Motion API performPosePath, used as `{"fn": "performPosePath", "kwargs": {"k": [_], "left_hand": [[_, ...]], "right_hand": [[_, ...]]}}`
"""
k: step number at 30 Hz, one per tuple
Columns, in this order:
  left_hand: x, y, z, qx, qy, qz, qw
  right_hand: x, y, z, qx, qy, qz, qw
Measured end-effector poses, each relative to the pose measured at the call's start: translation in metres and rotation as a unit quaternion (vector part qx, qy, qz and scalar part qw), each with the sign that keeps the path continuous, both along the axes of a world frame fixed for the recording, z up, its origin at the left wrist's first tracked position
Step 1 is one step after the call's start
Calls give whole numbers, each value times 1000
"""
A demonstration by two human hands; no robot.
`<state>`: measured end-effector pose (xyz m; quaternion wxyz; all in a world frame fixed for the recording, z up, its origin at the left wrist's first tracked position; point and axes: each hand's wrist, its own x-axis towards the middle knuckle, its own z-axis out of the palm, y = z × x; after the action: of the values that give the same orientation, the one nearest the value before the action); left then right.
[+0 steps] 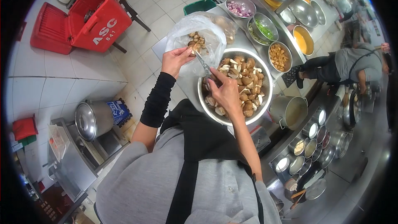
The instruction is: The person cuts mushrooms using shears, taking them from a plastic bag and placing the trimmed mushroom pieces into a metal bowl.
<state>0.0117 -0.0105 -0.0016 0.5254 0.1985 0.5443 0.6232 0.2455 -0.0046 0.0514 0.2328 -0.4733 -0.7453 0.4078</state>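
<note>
My left hand (pixel 176 61), a black sleeve on its forearm, pinches a brown mushroom (pixel 192 48) between thumb and fingers. In my right hand (pixel 225 88) is a pair of metal scissors (pixel 202 61), tips pointing up and left at the mushroom; its handles are mostly hidden by my fingers. Beyond my left hand, a clear plastic bag (pixel 176 37) lies open with cut mushroom pieces (pixel 197 40) inside. A metal colander (pixel 270 84) full of brown mushrooms (pixel 248 86) sits under and beside my right hand.
Bowls of chopped purple onion (pixel 239 9), green vegetables (pixel 264 30) and browned cubes (pixel 278 57) line the counter. A large pot (pixel 289 112) stands at the right. Another person (pixel 352 64) works farther right. A red cooler (pixel 97 20) is upper left.
</note>
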Motion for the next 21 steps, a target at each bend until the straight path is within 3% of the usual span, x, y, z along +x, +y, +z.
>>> {"fn": "performPosePath", "kwargs": {"k": [5,8,10,14,17,21], "left_hand": [[-9,1,-9,-57,-36,27,997],[-1,-3,7,-11,-18,-1,1000],[12,-4,13,0,-13,-39,999],[57,-9,28,-31,-25,-133,990],[83,-11,23,-36,13,-219,975],[106,-15,27,-30,65,-299,951]], "right_hand": [[8,2,-9,-83,51,-23,995],[29,-11,-13,-153,132,-58,978],[50,-22,-19,-203,179,-74,960],[86,-46,1,-192,62,-67,977],[103,-63,-10,-218,146,-99,960],[119,-76,-7,-228,121,-114,959]]}}
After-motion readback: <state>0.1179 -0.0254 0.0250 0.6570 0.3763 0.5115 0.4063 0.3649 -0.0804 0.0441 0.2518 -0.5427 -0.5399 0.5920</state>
